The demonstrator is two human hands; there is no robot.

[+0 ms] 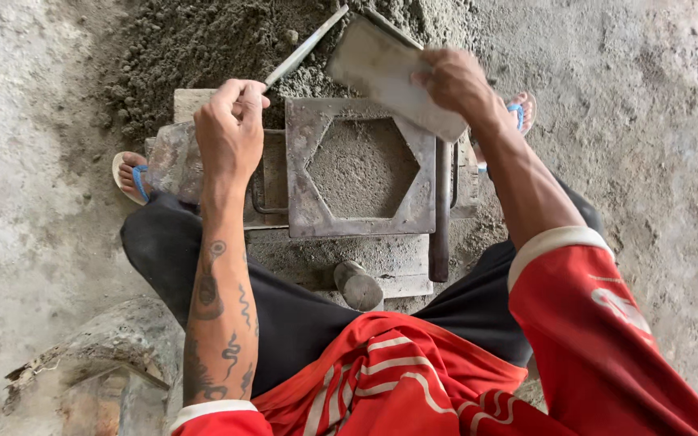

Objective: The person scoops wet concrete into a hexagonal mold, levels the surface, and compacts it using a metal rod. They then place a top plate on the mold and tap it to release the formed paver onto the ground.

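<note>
A: What's on the left?

B: The left hand (230, 129) is closed around the handle of a thin metal rod (307, 46) that slants up and away to the far right, over the grey mortar heap (203, 40).

A: And in the middle?

B: A square steel mould (309, 161) with a hexagonal opening, packed with grey mix, sits on a slab between the person's knees. A short metal tamper (357, 284) lies just near of it.

A: The right?

B: The right hand (456, 79) grips a flat metal plate (385, 73) by its right edge, tilted above the mould's far right corner.
</note>
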